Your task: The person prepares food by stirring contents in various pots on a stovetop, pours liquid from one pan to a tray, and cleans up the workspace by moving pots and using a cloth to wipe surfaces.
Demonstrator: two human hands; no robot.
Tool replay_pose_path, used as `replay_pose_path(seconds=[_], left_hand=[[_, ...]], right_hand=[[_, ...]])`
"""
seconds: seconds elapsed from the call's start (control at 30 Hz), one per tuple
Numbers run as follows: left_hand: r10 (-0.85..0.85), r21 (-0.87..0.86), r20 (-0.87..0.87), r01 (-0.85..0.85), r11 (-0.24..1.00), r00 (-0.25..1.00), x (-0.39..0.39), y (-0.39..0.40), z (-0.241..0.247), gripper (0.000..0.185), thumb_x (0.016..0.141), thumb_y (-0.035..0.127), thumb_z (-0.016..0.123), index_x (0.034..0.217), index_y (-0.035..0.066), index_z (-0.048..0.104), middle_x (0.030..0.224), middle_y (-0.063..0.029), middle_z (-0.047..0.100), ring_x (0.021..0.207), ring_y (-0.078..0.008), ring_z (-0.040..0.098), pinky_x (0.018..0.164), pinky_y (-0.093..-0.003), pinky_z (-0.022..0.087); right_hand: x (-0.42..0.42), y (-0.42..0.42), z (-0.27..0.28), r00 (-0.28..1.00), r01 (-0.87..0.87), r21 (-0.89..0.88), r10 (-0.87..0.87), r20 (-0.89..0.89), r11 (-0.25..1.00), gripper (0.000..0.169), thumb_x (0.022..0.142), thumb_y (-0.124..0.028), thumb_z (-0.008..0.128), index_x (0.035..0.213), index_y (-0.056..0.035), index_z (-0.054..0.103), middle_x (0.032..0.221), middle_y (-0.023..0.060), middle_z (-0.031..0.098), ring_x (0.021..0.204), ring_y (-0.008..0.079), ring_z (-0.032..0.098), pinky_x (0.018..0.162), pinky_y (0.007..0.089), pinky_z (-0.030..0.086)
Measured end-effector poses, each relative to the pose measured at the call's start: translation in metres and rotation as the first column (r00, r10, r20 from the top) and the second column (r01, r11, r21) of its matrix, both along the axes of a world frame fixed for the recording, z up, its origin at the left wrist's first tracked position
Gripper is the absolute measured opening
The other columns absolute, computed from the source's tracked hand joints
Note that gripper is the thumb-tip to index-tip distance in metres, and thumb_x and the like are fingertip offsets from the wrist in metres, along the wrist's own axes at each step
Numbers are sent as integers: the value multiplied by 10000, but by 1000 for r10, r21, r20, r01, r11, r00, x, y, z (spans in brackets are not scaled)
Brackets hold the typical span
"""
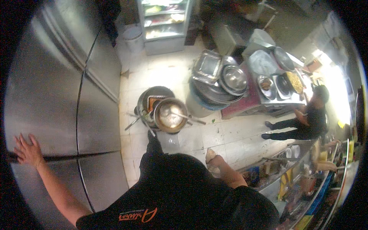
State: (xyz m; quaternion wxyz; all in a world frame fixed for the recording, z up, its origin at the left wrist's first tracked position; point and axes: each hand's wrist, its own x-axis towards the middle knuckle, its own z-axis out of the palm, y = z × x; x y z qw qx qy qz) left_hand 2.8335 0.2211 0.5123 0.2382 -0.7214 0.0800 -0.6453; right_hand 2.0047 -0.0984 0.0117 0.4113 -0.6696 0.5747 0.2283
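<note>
My left hand (27, 151) is spread, fingers apart, at the stainless steel door (49, 120) of a tall refrigerator on the left. It holds nothing, and its fingertips lie close to the dark gap between door panels. In front of my body, my right hand (220, 161) is closed around a pale, whitish item (211, 154). Blur keeps me from telling what that item is. Before me on the floor stand a large metal bowl (172, 116) with a long-handled utensil in it and a dark round pot (156, 91) beside it.
Metal trays and bowls (234, 79) are stacked on a blue-rimmed tub (211, 107). Beyond it, a table (266, 101) carries several food pans. A person in dark clothes (314, 118) stands at right. A cluttered shelf (273, 184) runs along my right; a lit display fridge (164, 47) stands ahead.
</note>
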Motion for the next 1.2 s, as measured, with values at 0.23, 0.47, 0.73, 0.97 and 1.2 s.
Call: replay_pose_path(seconds=[0.23,0.47,0.73,0.97,1.2], left_hand=[[-4,31,32,3,1000,999,-26,-44,0,445,810,671,555,1122,369,651,1310,183,561,1074,-189,541,832,-386,295],[76,84,101,-85,993,992,-14,-28,0,484,777,709,549,1104,366,648,1302,137,572,1091,-278,523,814,-438,288],[515,152,21,-512,845,857,-64,-77,4,683,761,804,439,1286,386,571,1462,43,456,1321,-430,347,984,-617,223],[443,158,80,-451,879,893,-42,-62,0,699,745,821,442,1256,373,603,1478,17,438,1350,-460,295,1001,-638,190],[-732,-228,-349,705,672,585,-20,-90,-89,768,775,612,647,1353,126,509,1504,-139,364,1391,-367,292,998,-749,106]], right_hand=[[-1,-8,-11,996,20,-44,-24,-89,999,449,597,-445,785,852,-80,728,934,126,710,841,263,676,752,360,531],[36,-11,28,991,132,66,-133,20,989,480,581,-382,805,894,-29,715,861,132,717,801,285,694,745,375,544],[43,17,25,975,221,-106,-223,-9,970,523,671,-321,713,1036,44,628,1017,259,664,977,407,644,847,431,526],[68,52,52,814,574,-283,-499,298,768,677,718,-295,784,1211,66,492,1057,256,649,992,371,651,873,428,515],[60,77,36,200,860,332,-855,478,387,528,835,-303,712,1207,29,535,1006,149,683,943,322,664,847,412,526]])
